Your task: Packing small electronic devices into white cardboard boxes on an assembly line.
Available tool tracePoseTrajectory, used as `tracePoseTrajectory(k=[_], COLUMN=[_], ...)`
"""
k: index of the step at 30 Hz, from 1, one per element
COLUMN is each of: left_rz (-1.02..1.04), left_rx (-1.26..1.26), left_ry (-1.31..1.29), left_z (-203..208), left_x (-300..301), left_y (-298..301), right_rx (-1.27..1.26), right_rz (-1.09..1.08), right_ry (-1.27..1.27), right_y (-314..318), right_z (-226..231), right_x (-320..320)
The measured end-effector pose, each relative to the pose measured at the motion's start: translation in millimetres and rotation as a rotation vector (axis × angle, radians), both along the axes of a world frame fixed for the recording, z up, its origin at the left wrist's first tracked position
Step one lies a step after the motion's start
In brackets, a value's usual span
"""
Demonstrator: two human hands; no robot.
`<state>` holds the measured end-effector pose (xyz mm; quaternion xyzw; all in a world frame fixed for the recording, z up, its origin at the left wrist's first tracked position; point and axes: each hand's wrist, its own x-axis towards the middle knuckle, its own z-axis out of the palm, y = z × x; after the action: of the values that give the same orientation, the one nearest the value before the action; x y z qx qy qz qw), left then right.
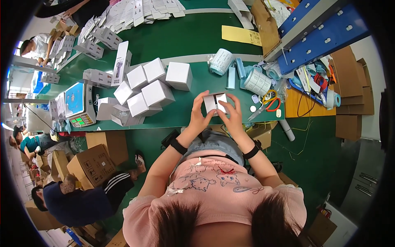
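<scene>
White and small, a box (pixel 210 103) in the head view is held over the worktop (pixel 181 108), near its front edge: the left hand (pixel 200 114) grasps its left side, the right hand (pixel 233 117) its right (a dark gap shows on top). Scissors (pixel 266 106) lie rightward.

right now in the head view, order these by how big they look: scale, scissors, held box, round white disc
1. Scale
2. Held box and scissors: too alike to rank, box partly covered
3. Round white disc
</scene>
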<state>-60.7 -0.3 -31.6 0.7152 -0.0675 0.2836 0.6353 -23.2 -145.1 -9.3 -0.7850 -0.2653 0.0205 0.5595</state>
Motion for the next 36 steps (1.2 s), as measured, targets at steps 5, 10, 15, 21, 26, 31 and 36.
tracePoseTrajectory(k=[5, 10, 15, 21, 26, 31, 36], left_rz=[-0.137, -0.114, -0.137, -0.070, 0.043, 0.145, 0.168], left_rx=[0.400, 0.548, 0.715, 0.887, 0.872, 0.891, 0.897], left_ry=[0.044, 0.072, 0.122, 0.044, 0.006, -0.035, -0.049], left_z=[26.9, 32.9, 44.7, 37.6, 31.8, 23.1, 21.2], left_x=[-13.3, -18.0, -12.7, -5.3, -4.7, -7.4, -6.2], left_y=[17.1, 18.8, 17.9, 16.4, 4.6, -3.3, -4.0], right_rx=[0.108, 0.347, -0.058, -0.065, 0.025, 0.061, 0.060], right_rz=[-0.098, 0.227, 0.430, 0.338, 0.290, 0.252, 0.248], right_ry=[0.078, 0.271, -0.011, -0.028, -0.092, -0.162, -0.121], right_y=[2.6, -21.2, -36.1, -30.8, -29.5, -27.0, -28.7], right_z=[-14.1, -7.6, 28.0, 21.9, 10.3, 8.1, 9.7], right_x=[2.7, 18.5, 29.8, 33.0, 30.8, 28.4, 29.8])
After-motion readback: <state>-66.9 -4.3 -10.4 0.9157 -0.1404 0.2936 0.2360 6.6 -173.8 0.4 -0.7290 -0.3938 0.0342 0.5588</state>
